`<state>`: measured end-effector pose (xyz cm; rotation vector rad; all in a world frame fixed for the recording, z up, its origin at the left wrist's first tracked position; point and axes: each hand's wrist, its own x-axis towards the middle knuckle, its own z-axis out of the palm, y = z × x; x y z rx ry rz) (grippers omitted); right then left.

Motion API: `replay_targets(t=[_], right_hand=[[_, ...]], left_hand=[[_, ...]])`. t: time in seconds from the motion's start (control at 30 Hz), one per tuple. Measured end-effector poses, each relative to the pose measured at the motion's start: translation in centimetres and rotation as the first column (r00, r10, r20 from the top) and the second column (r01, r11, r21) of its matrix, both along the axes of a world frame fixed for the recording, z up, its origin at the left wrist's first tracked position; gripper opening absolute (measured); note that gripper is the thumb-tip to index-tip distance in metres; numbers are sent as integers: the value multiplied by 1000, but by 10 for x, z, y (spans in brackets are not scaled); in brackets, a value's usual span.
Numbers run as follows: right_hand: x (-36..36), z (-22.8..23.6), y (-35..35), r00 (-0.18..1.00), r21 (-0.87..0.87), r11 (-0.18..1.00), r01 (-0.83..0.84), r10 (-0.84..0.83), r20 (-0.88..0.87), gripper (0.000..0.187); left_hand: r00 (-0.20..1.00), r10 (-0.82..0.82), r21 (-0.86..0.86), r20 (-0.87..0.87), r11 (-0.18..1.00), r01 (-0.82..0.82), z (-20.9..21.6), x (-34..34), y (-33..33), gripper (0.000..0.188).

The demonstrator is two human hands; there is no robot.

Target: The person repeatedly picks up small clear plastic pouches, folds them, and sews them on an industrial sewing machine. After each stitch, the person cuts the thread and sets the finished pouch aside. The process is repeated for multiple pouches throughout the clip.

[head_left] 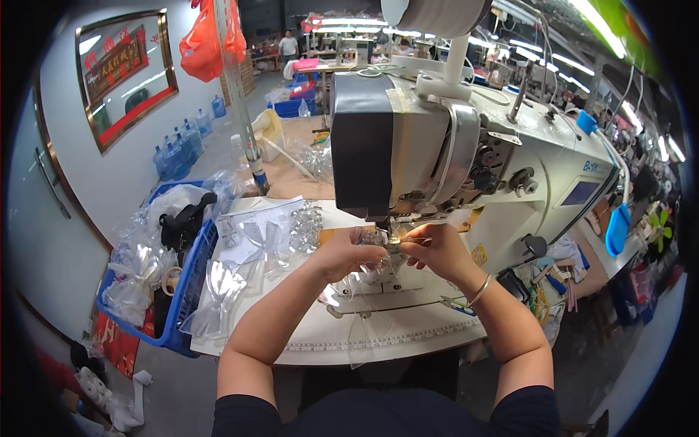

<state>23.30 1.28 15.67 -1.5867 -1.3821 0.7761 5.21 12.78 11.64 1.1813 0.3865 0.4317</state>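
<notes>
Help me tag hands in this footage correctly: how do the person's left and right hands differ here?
The left hand has a bare wrist, while the right hand wears a bangle at its wrist. The left hand's thumb reaches out to the right, whereas the right hand's fingers curl in, with thumb and fingertips close together. Both are ungloved and work close together at the sewing machine.

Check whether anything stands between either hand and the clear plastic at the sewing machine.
Nothing visible does: the left hand is at the clear plastic, and the right hand is close beside it, both at the sewing machine. Exact contact is hidden.
</notes>
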Motion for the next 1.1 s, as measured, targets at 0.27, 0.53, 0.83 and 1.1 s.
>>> replay_targets(t=[0.27, 0.53, 0.83, 1.1], right_hand=[[5, -16, 14, 989, 175, 975, 140, -147, 29, 23], [1, -29, 24, 946, 334, 908, 253, -304, 109, 22], [-2, -45, 40, 923, 505, 806, 310, -383, 45, 18], [4, -45, 39, 936, 414, 857, 305, -350, 34, 18]], left_hand=[[994, -36, -42, -103, 999, 32, 8, 7, 20, 25], [953, 134, 499, -272, 866, 20, 60, 3, 12, 40], [963, 245, 742, -111, 666, -84, 51, 5, 22, 37], [928, 226, 511, -296, 858, -46, 71, 7, 4, 35]])
